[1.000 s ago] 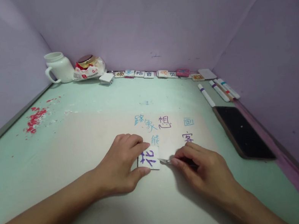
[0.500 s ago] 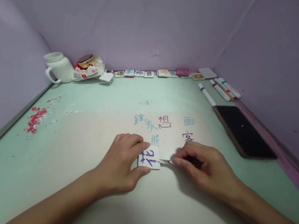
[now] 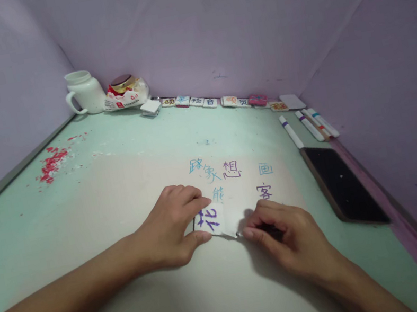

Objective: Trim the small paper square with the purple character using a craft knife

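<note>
My left hand [image 3: 168, 227] is closed around the left side of a small white square block [image 3: 209, 220], thumb at its near edge and fingers at its far edge. A purple character, turned sideways, is drawn on the block's top. My right hand [image 3: 292, 230] pinches a slim craft knife [image 3: 232, 235], whose handle is mostly hidden in the fingers. The knife's pointed blade lies at the near right corner of the block; whether it cuts in I cannot tell. Under both hands is a pale sheet [image 3: 136, 185] with several blue and purple characters beyond the block.
Right of my right hand lies a dark phone [image 3: 345, 185], with several white markers [image 3: 291, 132] beyond it. Lettered blocks [image 3: 209, 102] line the back wall. A white mug [image 3: 87, 94] and a wrapped jar [image 3: 125, 92] stand back left, behind red shavings [image 3: 52, 163].
The knife tip has moved from the block's right edge to its near right corner, and the blade lies at a different angle. My left hand keeps its hold on the block.
</note>
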Action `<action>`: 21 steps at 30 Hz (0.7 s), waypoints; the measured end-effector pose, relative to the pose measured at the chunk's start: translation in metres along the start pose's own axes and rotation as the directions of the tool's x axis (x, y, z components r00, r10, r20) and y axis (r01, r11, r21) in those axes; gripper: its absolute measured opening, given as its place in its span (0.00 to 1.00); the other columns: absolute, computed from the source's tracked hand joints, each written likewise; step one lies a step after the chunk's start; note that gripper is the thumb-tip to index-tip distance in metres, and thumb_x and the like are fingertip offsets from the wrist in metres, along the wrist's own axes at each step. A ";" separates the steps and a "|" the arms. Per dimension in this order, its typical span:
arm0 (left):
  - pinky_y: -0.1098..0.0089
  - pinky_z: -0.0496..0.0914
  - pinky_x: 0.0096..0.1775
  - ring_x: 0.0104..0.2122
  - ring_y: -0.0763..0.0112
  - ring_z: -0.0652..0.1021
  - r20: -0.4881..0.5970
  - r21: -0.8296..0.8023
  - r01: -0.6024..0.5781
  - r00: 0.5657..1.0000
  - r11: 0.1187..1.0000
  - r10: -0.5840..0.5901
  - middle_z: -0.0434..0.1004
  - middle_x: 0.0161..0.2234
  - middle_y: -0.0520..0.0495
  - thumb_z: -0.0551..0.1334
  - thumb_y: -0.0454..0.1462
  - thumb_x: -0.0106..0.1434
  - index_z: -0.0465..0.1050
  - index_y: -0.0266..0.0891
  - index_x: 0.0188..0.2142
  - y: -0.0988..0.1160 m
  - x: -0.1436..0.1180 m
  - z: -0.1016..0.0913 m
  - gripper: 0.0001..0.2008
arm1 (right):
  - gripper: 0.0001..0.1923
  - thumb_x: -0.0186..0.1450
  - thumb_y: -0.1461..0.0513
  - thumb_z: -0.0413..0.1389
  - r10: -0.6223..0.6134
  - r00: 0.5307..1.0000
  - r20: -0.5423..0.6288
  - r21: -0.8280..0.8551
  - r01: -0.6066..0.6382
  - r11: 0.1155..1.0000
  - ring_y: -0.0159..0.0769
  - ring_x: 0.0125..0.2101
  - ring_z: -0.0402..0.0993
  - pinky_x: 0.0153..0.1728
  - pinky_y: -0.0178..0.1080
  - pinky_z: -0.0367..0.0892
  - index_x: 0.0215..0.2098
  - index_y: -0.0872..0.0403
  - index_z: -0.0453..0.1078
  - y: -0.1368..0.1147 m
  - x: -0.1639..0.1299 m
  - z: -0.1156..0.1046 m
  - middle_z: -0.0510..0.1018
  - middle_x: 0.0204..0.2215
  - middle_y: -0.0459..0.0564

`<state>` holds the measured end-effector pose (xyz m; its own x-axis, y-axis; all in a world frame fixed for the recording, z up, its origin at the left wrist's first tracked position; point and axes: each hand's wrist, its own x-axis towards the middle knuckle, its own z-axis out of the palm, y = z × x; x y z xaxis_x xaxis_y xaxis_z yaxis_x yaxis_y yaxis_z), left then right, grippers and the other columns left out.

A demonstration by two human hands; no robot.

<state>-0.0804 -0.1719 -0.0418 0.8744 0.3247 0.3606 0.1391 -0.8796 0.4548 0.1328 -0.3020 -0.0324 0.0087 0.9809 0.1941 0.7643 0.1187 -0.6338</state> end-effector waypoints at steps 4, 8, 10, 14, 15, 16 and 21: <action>0.52 0.63 0.47 0.43 0.56 0.70 0.008 -0.006 0.007 1.000 1.000 -0.007 0.70 0.45 0.39 0.60 0.38 0.61 0.67 0.36 0.49 0.000 0.000 0.000 0.17 | 0.08 0.65 0.61 0.54 -0.053 0.990 -0.130 -0.088 0.042 0.995 0.28 0.21 0.65 0.22 0.33 0.57 0.28 0.53 0.71 0.002 -0.001 0.004 0.70 0.22 0.43; 0.52 0.63 0.47 0.43 0.55 0.71 0.007 -0.009 0.014 1.000 1.000 -0.014 0.70 0.45 0.39 0.60 0.39 0.61 0.68 0.37 0.49 0.001 -0.001 -0.001 0.17 | 0.08 0.65 0.62 0.54 -0.099 0.985 -0.140 -0.169 0.075 0.983 0.28 0.20 0.65 0.21 0.33 0.55 0.28 0.53 0.72 -0.001 -0.002 0.007 0.69 0.21 0.43; 0.52 0.63 0.47 0.43 0.55 0.71 0.008 -0.009 0.026 1.000 1.000 -0.026 0.70 0.45 0.39 0.60 0.39 0.61 0.68 0.37 0.48 0.001 -0.001 -0.001 0.16 | 0.10 0.65 0.61 0.54 -0.116 0.984 -0.132 -0.216 0.086 0.973 0.28 0.19 0.63 0.20 0.33 0.54 0.27 0.54 0.72 -0.003 -0.002 0.006 0.68 0.20 0.43; 0.52 0.63 0.48 0.43 0.55 0.71 0.009 -0.004 0.036 0.999 0.999 -0.036 0.70 0.45 0.39 0.60 0.39 0.61 0.68 0.37 0.48 0.001 0.001 0.000 0.16 | 0.12 0.65 0.61 0.52 -0.143 0.988 -0.065 -0.264 0.121 0.957 0.28 0.18 0.63 0.19 0.34 0.51 0.25 0.53 0.71 -0.003 0.002 0.003 0.68 0.20 0.43; 0.52 0.63 0.48 0.43 0.55 0.71 0.006 -0.001 0.034 0.999 0.999 -0.034 0.70 0.45 0.39 0.60 0.39 0.61 0.68 0.37 0.48 0.001 0.001 0.000 0.16 | 0.11 0.64 0.61 0.52 -0.139 0.990 -0.040 -0.248 0.124 0.961 0.28 0.18 0.64 0.20 0.34 0.51 0.25 0.53 0.71 -0.003 0.004 0.002 0.68 0.20 0.43; 0.53 0.63 0.47 0.43 0.55 0.71 0.005 0.002 0.031 1.000 1.000 -0.031 0.70 0.45 0.40 0.59 0.39 0.61 0.68 0.37 0.48 0.001 0.001 0.000 0.16 | 0.11 0.64 0.61 0.52 -0.129 0.992 -0.017 -0.230 0.121 0.966 0.28 0.18 0.63 0.20 0.34 0.51 0.25 0.53 0.70 -0.003 0.005 0.001 0.68 0.20 0.43; 0.53 0.63 0.47 0.43 0.55 0.71 0.014 -0.003 0.031 0.999 1.000 -0.031 0.70 0.45 0.39 0.59 0.39 0.60 0.67 0.38 0.48 0.002 0.000 0.000 0.16 | 0.09 0.63 0.62 0.54 -0.055 0.995 0.078 -0.139 0.065 0.988 0.27 0.19 0.63 0.22 0.33 0.52 0.24 0.53 0.69 -0.003 0.006 -0.004 0.69 0.21 0.42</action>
<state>-0.0801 -0.1730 -0.0406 0.8763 0.3465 0.3346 0.1647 -0.8683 0.4679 0.1334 -0.2966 -0.0260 -0.0833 0.9820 0.1698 0.8455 0.1598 -0.5094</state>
